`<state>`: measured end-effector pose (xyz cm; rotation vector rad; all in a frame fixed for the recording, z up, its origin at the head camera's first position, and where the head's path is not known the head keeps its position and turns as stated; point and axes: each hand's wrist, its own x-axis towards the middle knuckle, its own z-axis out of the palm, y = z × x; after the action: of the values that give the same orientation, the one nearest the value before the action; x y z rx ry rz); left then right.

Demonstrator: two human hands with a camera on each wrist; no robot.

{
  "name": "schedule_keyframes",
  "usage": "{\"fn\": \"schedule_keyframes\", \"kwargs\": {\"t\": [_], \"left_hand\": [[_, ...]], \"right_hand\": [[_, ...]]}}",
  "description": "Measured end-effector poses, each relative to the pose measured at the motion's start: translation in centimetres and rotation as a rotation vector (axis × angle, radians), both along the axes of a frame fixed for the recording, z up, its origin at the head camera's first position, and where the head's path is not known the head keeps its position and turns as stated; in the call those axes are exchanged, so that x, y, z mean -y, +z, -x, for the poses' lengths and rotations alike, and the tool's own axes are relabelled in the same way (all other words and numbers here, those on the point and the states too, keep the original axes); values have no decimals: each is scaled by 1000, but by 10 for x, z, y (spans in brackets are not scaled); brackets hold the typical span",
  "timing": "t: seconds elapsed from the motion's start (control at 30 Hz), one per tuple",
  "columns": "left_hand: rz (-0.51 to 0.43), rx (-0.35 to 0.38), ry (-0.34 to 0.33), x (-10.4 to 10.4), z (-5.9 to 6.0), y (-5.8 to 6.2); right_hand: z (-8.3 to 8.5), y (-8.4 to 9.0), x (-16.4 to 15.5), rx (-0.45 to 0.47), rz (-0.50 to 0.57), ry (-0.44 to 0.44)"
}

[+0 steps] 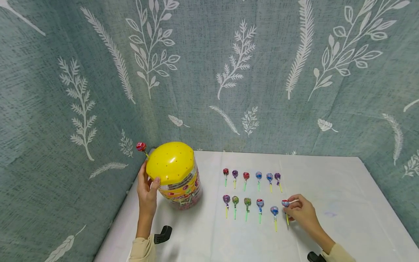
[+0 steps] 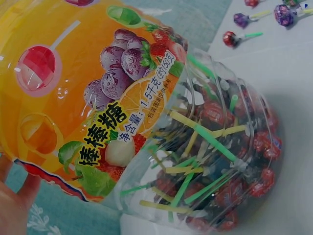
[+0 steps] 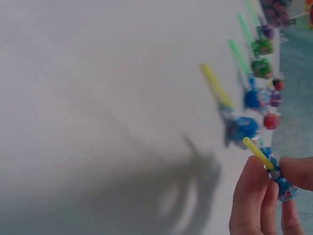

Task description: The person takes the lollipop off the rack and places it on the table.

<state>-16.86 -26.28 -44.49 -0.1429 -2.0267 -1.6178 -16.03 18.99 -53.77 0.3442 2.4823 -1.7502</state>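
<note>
Fingers [image 3: 254,196] of your right hand [image 1: 302,213] are curled in a pinch round the lollipop [image 1: 286,204] with the red and blue wrapper, gripping it just below its head where the yellow stick begins. You hold it low over the white worktop [image 1: 343,203], at the right end of the front row of lollipops [image 1: 248,207], just beside the blue-headed one with a yellow stick [image 1: 274,211]. In the right wrist view the stick slants up and away from your fingertips, and whether its far end touches the cloth cannot be told.

Your left hand [image 1: 148,189] grips the candy jar [image 1: 178,178] at the left of the worktop: the thumb lies over the rim of the yellow domed lid [image 1: 170,162] and the other fingers curl round behind it. The jar is tilted toward that hand. Through its clear wall in the left wrist view you see a tangle of wrapped lollipops with green and yellow sticks under an orange fruit label [image 2: 93,98]. One red lollipop [image 1: 141,147] stands stuck in the lid on its far left side.

Behind the front row lies a back row of six lollipops [image 1: 251,177], heads pointing away from you. A teal curtain with white leaf prints [image 1: 229,72] hangs behind the worktop.
</note>
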Motion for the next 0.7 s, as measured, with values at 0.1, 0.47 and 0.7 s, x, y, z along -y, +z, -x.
{"fn": "schedule_keyframes", "kwargs": {"t": [0.1, 0.47, 0.7], "left_hand": [[-2, 1, -3, 0, 0, 0], [-31, -4, -16, 11, 9, -17], [-27, -4, -18, 18, 14, -28]], "right_hand": [[1, -9, -2, 35, -58, -7], [5, -24, 2, -5, -243, 7], [5, -24, 5, -13, -287, 37]]}}
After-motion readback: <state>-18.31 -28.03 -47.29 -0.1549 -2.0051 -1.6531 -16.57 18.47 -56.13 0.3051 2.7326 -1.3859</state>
